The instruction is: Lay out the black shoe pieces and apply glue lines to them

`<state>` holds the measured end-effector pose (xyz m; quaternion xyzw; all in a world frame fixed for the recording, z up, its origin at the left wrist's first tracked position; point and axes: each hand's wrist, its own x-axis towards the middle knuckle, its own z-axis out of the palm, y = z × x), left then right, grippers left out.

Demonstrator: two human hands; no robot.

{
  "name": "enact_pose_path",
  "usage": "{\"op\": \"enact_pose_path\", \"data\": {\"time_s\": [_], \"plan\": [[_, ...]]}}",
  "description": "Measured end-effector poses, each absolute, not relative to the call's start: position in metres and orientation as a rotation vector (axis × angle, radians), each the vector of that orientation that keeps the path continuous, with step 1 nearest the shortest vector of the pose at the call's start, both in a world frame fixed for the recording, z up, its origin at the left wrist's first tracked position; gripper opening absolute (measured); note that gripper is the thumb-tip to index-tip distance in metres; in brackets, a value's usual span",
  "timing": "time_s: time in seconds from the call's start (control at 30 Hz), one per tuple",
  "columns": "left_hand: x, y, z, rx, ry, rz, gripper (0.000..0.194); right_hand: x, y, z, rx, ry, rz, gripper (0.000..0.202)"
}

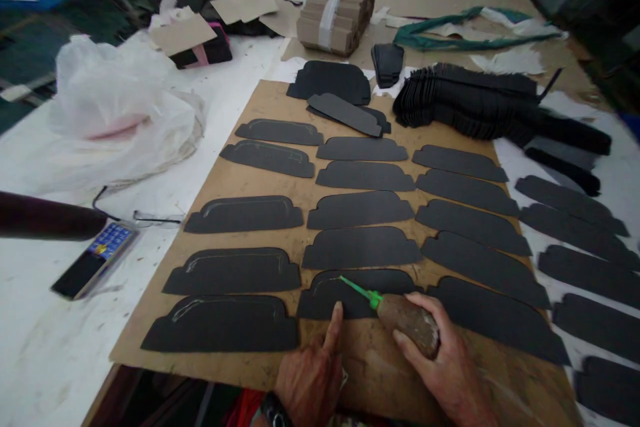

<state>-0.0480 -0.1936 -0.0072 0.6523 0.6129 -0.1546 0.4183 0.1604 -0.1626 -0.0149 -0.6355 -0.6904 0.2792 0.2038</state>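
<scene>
My right hand (pixel 453 363) is wrapped around a dirty brown glue bottle (pixel 411 323) with a long green nozzle (pixel 357 289). The nozzle tip meets the upper edge of a black cut piece (pixel 325 297) in the front row, where a thin pale line shows. My left hand (pixel 313 373) holds nothing; its index finger is stretched out with the tip on that same piece, and its other fingers are bent. To the left, a matching black piece (pixel 225 330) bears a pale glossy line along its top edge. More such pieces lie in columns on the brown board (pixel 240 370).
A stack of black pieces (pixel 450 100) stands at the back right, near a tied bundle of brown cards (pixel 330 17). On the white tabletop (pixel 150 273) at left lie a calculator-like device (pixel 95 257), a dark cylinder (pixel 50 217) and a clear plastic bag (pixel 120 107).
</scene>
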Motion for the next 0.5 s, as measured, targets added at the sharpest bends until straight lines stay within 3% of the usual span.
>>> {"op": "enact_pose_path", "data": {"time_s": [0.33,0.5], "plan": [[-0.045,-0.194,-0.002,1.634,1.563,-0.294,0.059,0.184,-0.173,-0.018,-1.904,-1.821,0.779,0.036],[-0.047,-0.194,-0.008,1.620,1.542,-0.370,0.065,0.196,-0.175,-0.017,-1.951,-1.767,0.731,0.036]]}}
